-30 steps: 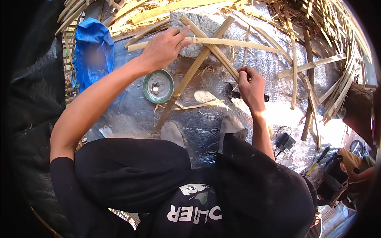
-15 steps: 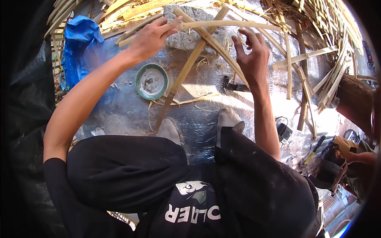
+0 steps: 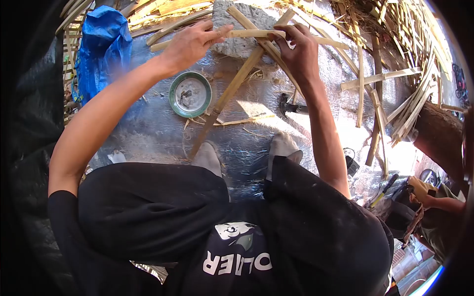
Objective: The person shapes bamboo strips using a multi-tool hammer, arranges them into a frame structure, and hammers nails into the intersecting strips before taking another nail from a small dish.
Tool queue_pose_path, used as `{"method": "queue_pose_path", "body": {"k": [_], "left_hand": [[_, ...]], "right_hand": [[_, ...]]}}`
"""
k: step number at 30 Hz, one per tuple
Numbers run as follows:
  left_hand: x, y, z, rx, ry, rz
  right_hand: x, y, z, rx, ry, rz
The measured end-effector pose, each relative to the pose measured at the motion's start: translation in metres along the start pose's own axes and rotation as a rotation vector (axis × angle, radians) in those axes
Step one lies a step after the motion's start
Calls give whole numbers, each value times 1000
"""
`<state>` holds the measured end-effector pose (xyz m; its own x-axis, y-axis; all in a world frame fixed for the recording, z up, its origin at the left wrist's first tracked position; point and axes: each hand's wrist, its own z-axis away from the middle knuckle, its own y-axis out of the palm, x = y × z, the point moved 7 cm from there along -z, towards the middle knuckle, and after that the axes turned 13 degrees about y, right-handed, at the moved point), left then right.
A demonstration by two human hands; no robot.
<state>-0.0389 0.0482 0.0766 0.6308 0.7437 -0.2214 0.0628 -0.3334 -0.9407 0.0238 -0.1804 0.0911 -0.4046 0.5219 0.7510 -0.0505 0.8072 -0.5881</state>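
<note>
A flat bamboo strip (image 3: pixel 251 33) runs crosswise between my two hands. My left hand (image 3: pixel 190 47) grips it on the left side, thumb and fingers closed around it. On the right, the fingers of my right hand (image 3: pixel 298 52) pinch the same strip. It lies over two longer crossed bamboo strips; one slanting strip (image 3: pixel 232 91) reaches down towards my left foot, the other passes under my right hand. Beneath the crossing sits a rough grey block (image 3: pixel 224 48). My fingers partly cover the strip.
A green-rimmed dish (image 3: pixel 174 96) and a hammer (image 3: pixel 292 107) lie on the silvery sheet (image 3: pixel 153 140). At the left stands a blue bag (image 3: pixel 103 49). Loose bamboo strips (image 3: pixel 382 78) lie at the right, near a log (image 3: pixel 439 130). Another person's hand (image 3: pixel 424 197) shows at lower right.
My right hand has moved up and left and closed on the crosswise strip. My left hand still holds its left part.
</note>
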Motion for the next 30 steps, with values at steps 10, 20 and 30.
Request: {"method": "queue_pose_path", "body": {"k": [10,20,30], "left_hand": [[-25,-12,-13,-89,76,-351],[-30,-1,-16,39,13,4],[-33,-7,-13,26,93,-19]], "right_hand": [[-6,11,-3,70,18,11],[-23,-8,-11,75,156,79],[-17,-6,-2,108,137,97]]}}
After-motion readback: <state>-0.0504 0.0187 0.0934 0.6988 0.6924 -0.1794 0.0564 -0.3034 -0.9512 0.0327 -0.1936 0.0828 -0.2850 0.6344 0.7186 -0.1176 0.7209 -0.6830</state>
